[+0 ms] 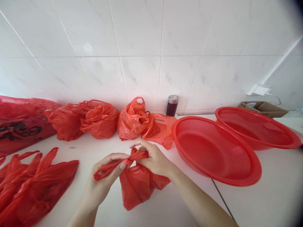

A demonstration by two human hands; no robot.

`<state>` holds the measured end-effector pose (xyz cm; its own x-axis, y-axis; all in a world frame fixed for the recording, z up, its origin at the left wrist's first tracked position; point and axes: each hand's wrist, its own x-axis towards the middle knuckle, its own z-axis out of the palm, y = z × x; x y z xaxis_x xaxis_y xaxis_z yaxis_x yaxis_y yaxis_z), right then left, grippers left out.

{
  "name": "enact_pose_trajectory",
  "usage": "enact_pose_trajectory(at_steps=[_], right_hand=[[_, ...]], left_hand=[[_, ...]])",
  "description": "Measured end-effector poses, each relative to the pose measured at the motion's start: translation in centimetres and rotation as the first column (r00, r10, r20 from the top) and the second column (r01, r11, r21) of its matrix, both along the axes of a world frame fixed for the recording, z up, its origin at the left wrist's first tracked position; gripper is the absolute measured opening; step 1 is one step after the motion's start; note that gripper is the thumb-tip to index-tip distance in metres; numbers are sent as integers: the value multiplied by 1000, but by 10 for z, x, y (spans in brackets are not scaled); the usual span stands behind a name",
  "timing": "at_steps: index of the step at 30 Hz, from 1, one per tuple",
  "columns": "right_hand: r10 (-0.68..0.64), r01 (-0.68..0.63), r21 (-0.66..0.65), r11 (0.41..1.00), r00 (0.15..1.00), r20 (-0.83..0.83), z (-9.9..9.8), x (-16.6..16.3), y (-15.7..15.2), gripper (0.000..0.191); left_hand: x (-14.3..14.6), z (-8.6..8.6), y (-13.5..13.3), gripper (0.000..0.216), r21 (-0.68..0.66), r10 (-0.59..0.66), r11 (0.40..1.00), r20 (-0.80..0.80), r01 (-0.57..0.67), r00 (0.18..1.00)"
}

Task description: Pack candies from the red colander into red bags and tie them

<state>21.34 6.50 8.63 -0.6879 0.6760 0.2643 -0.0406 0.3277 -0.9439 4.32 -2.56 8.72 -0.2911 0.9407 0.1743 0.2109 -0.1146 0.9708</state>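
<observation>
Head view, and both forearms come up from the bottom edge, converging over the white surface (272, 195). The left hand (104, 179) is palm-up and slightly cupped, its fingers (118, 165) pinched together on a stretched handle of the small red bag (138, 184). The right hand (153, 159) arches over from the other side, wrist bent, fingers clamped on the bunched neck of the same bag. The twisted neck runs roughly side to side between the two grips, while the bag's body hangs away below the fingers toward the person, long axis pointing down the frame. Left of the fingers lies a pile of flat red bags (30, 186). Beyond the fingers, stuffed red bags (99, 119) line the tiled wall. Right of them sit two red colanders (255, 173), with a dark flask (172, 105) behind.
</observation>
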Motion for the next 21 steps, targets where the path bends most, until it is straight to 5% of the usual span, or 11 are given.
enact_pose_trajectory(at_steps=[4,9,12,16,18,21], right_hand=[[12,-22,-104,994,995,-95,1,5,-6,42],[-27,-32,-258,966,974,-223,0,4,-11,25],[-277,188,-304,934,919,-282,-12,-1,0,19],[-583,456,-409,791,763,-278,-36,2,29,21],[-640,523,-415,745,735,-224,-47,2,35,27],[-614,585,-215,782,782,-106,-59,-7,22,39]], left_hand=[[10,-5,3,17,157,11,987,-173,17,985],[17,-21,3,24,363,142,932,-398,14,906],[16,-37,-5,24,270,162,961,-379,-58,911],[10,-58,-25,27,77,276,961,-260,-265,926],[8,-65,-33,29,3,325,942,-243,-335,914],[10,-70,-34,31,-60,430,896,-128,-439,894]])
